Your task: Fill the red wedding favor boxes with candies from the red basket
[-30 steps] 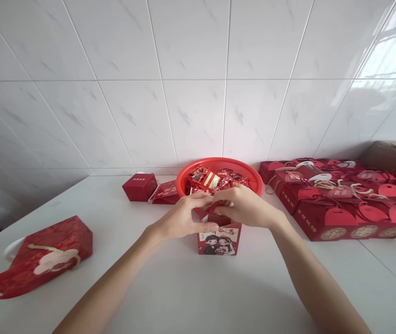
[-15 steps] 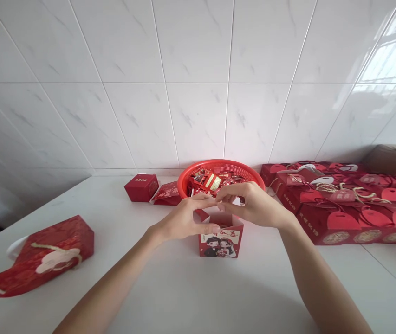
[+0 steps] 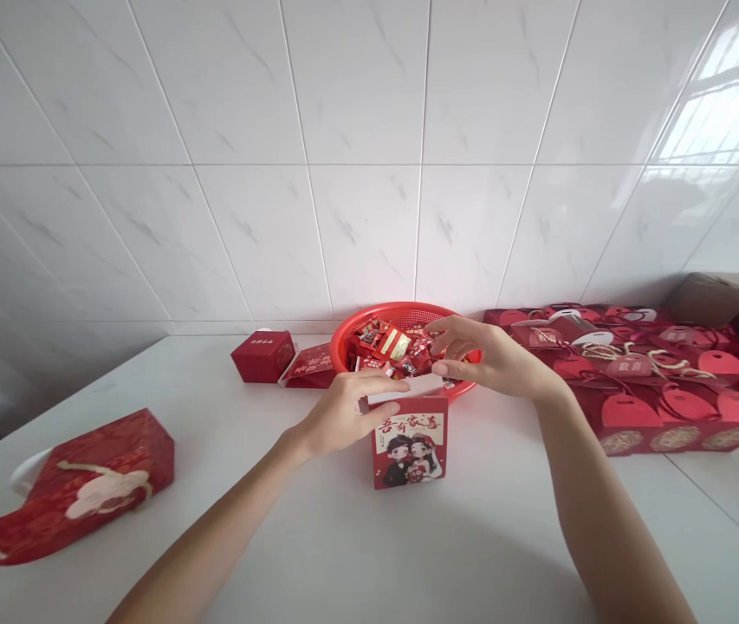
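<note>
A red cardboard candy box (image 3: 410, 451) stands upright in front of me, with a cartoon bride and groom printed on its front. At its top a pale flap (image 3: 418, 388) shows. My left hand (image 3: 343, 412) grips the box's upper left edge, thumb on the front panel and fingers reaching over the top. Beside the flap's right end, my right hand (image 3: 489, 355) is raised with thumb and fingers apart, holding nothing visible; whether its thumb tip touches the flap I cannot tell. Behind the box a red plastic basket (image 3: 346, 338) holds many wrapped candies (image 3: 395, 342).
Rows of red gift boxes (image 3: 629, 412) with twine ties fill the right side. An opened red box (image 3: 106, 468) with a flower-shaped tag lies at left. A small red box (image 3: 263, 357) and a flat red packet (image 3: 310, 366) sit beside the basket, before the tiled wall (image 3: 369, 225).
My hands, close together over the open box before, are now apart; the right one has moved right and up. The box's front panel shows more fully, with a pale flap at its top.
</note>
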Motion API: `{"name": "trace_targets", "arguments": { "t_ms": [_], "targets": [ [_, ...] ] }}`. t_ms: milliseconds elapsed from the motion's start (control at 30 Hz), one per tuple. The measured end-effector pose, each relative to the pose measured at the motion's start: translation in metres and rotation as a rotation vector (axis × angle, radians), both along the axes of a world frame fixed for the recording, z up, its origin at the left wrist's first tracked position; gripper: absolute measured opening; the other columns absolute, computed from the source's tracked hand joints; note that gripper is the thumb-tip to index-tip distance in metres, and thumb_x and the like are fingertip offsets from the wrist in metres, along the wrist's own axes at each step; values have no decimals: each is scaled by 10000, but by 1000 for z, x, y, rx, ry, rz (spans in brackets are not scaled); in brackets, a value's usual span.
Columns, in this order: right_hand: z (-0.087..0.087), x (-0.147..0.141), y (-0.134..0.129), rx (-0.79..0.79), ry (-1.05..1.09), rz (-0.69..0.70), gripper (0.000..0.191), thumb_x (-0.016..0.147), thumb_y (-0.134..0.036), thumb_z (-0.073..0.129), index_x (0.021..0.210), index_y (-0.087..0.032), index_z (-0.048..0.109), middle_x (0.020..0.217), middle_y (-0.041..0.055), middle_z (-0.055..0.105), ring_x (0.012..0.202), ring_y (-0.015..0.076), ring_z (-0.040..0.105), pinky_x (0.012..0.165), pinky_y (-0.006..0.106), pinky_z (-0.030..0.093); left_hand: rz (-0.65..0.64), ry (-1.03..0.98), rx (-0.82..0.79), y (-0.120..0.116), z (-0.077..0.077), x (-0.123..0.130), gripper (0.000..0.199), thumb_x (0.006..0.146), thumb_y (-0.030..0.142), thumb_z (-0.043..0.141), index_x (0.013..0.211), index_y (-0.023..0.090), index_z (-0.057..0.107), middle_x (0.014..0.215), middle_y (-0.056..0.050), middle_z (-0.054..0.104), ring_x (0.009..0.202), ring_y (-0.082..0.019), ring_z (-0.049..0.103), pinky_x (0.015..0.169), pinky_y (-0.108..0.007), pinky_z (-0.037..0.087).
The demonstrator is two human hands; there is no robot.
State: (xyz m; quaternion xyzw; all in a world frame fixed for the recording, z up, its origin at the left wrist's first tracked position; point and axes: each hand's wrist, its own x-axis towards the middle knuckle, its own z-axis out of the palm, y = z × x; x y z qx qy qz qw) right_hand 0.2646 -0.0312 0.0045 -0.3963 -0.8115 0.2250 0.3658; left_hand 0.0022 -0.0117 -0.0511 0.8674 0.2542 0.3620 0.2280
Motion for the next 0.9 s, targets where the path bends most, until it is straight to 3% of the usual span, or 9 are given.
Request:
{"name": "trace_targets", "arguments": {
  "t_ms": [100,233,367,533,733,900],
  "targets": [
    [-1,-4,2,-85,56,103,577,832,-497,755,1295,-191,600,972,73,730,848,210,707,751,343,594,90,-156,8,0,5,-1,271,886,295,705,1142,229,765,1154,-76,773,1097,-252,717,997,-376,571],
    [-5,-17,2,-206,153,246,456,869,-450,732,1224,-180,636,938,55,731,830,190,697,717,306,578,214,-387,-123,-1,16,-4,458,829,416,768,1229,199,710,1207,-105,747,1096,-285,714,895,-366,618],
    [-9,-26,4,-212,319,274,310,887,-448,714,986,-156,686,882,46,713,772,166,676,659,278,559,190,-497,-259,-3,23,-6,561,795,452,794,1264,170,665,1172,-122,750,1010,-287,737,769,-332,638],
    [-9,-27,3,-259,458,253,405,859,-516,726,1026,-149,686,981,90,724,880,213,694,731,326,584,76,-418,-328,-5,24,-8,631,814,448,786,1357,187,599,1189,-129,751,1015,-288,742,754,-314,637],
    [-9,-27,3,-178,409,181,396,838,-550,731,857,-160,664,804,43,683,735,175,639,621,289,527,127,-455,-258,-6,20,-7,495,852,414,756,1268,166,657,1125,-122,774,871,-238,769,704,-282,634],
    [-7,-28,0,-171,361,156,450,889,-623,633,876,-174,651,749,30,646,684,161,596,572,270,490,146,-440,-171,-7,18,-7,294,856,354,746,1094,180,740,1044,-85,792,815,-204,767,695,-259,634]
  ]
}}
